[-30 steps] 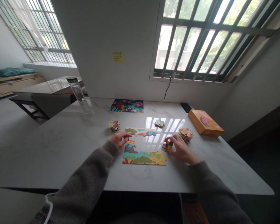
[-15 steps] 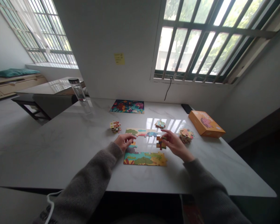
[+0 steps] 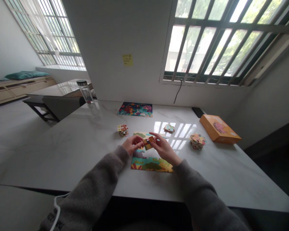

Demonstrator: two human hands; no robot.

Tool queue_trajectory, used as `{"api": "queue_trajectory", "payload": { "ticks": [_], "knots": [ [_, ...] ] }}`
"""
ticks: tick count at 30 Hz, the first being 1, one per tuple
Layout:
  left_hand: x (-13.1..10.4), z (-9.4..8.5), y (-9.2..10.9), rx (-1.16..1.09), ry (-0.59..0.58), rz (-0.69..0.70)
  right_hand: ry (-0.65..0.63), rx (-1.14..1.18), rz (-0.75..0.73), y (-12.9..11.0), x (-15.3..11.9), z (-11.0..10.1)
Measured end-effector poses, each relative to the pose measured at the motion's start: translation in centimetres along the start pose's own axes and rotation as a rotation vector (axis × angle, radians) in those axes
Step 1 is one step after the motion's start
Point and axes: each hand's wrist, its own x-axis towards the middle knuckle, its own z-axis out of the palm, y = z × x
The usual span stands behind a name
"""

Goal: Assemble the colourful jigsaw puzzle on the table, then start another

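A brown and yellow puzzle piece point(image 3: 148, 143) is held above the middle of a partly assembled puzzle point(image 3: 151, 164). My right hand point(image 3: 164, 148) pinches the piece at its right side, with the index finger stretched over it. On the other side, my left hand point(image 3: 133, 144) has its thumb and fingertips closed at the piece's left edge. The assembled puzzle shows green, teal and yellow parts along its bottom; its top row is partly hidden behind my hands.
Puzzle piece stacks lie at the left point(image 3: 122, 129), behind point(image 3: 169, 128) and right point(image 3: 197, 141). Farther off are a dark picture sheet point(image 3: 135, 109), an orange box point(image 3: 219, 129), a black phone point(image 3: 197, 112) and a glass bottle point(image 3: 86, 93).
My right hand has moved left with the puzzle piece, which is now tilted between both hands. The left fingertips have come onto its left edge. The camera view has shifted slightly left.
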Motion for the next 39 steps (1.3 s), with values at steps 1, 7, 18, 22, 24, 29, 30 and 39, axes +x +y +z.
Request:
{"api": "queue_trajectory", "payload": {
  "ticks": [1, 7, 18, 22, 24, 29, 30, 39],
  "knots": [
    [0.0, 0.0, 0.0, -0.043, -0.003, -0.008, -0.002, 0.016, 0.008, 0.0, -0.2, 0.1],
    [0.2, 0.1, 0.2, -0.137, 0.032, -0.017, 0.011, -0.011, 0.050, 0.5, -0.8, 0.2],
    [0.1, 0.2, 0.5, -0.105, 0.039, 0.007, 0.004, 0.139, 0.216, 0.3, -1.2, 0.8],
    [0.2, 0.0, 0.6, -0.077, 0.094, 0.006, -0.002, 0.056, 0.195, 0.4, -1.2, 0.9],
    [0.3, 0.0, 0.6, -0.068, 0.115, 0.002, 0.013, -0.023, 0.164, 0.4, -1.1, 0.8],
    [0.4, -0.1, 0.7, -0.066, 0.147, -0.006, 0.090, -0.283, 0.029, -0.1, -1.4, 0.7],
    [0.4, -0.1, 0.7, -0.069, 0.153, -0.005, 0.088, -0.329, -0.037, -0.3, -1.6, 0.7],
    [0.4, -0.3, 0.8, -0.091, 0.131, 0.027, -0.055, -0.553, -0.375, -1.0, -2.0, 0.2]
  ]
}}
